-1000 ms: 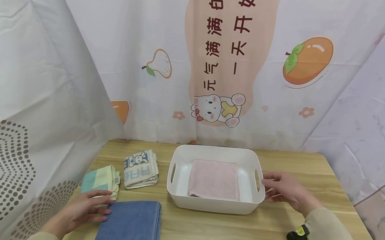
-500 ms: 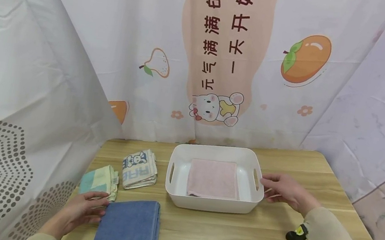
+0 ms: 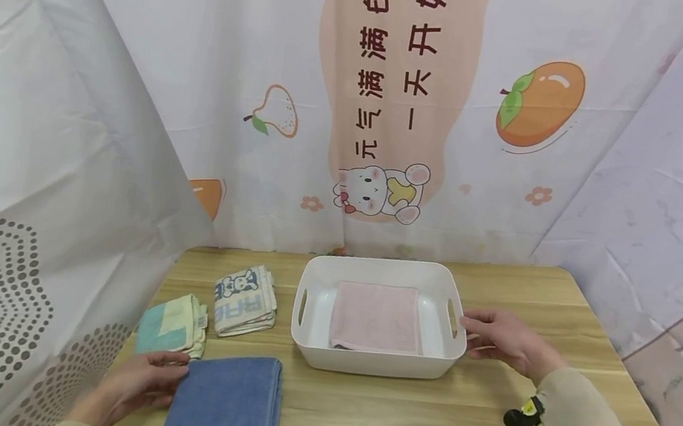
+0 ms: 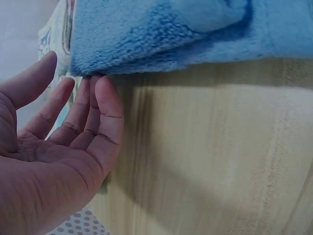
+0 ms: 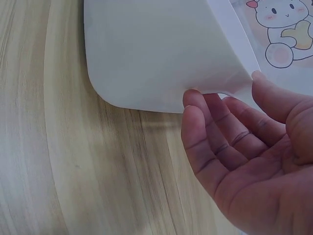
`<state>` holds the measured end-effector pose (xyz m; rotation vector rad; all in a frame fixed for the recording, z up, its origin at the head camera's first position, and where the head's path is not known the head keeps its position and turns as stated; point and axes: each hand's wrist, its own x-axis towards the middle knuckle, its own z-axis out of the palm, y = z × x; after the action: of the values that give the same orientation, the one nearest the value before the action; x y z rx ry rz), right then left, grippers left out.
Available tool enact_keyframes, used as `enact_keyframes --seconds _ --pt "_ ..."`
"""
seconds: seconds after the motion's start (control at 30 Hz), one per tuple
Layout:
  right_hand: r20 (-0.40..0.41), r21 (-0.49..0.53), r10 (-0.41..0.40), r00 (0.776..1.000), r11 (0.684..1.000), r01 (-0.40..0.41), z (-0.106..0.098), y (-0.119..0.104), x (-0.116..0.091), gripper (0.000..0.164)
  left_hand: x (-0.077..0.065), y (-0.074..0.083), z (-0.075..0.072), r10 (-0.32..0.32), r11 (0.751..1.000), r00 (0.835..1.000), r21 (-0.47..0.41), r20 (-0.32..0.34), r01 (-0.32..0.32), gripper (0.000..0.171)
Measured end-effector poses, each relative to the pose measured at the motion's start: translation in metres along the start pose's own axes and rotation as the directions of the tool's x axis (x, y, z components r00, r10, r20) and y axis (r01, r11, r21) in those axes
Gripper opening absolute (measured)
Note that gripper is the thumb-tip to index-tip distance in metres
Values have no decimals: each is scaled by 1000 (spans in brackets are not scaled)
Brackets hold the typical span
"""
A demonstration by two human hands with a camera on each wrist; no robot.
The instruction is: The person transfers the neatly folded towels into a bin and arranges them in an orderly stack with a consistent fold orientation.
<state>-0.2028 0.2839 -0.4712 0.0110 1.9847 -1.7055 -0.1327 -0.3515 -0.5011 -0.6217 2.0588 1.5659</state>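
Note:
Beside the left edge of a folded blue towel is my left hand. In the left wrist view its loosely bent fingers reach the towel's edge and the thumb stands apart. My right hand is at the right end of a white basket, by the handle hole. In the right wrist view, the fingertips are against or very near the basket's outer wall, with the thumb near its rim. A folded pink towel lies flat inside the basket.
A folded yellow and teal towel and a folded white towel with a blue print lie at the table's left. The wooden table meets a printed curtain behind. A black device is by the right sleeve.
The head view has shifted slightly, so the table things appear a little further left. Both hands keep nearly the same places by the blue towel and the basket.

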Motion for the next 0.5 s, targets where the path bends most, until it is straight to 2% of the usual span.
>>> enact_keyframes --seconds 0.13,0.33,0.4,0.5 --pt "8 -2 2 1000 1000 -2 0 0 0 55 2 -2 1 -12 1000 999 13 38 12 63" --pt "10 1 8 1000 1000 -8 1 -1 -1 55 3 -4 0 -8 1000 989 12 150 6 76" --pt "13 1 6 1000 1000 -6 0 -1 -1 55 3 -4 1 -10 1000 988 8 155 9 78" --pt "18 2 2 1000 1000 -2 0 0 -1 55 5 -4 3 -21 999 992 30 126 17 78"
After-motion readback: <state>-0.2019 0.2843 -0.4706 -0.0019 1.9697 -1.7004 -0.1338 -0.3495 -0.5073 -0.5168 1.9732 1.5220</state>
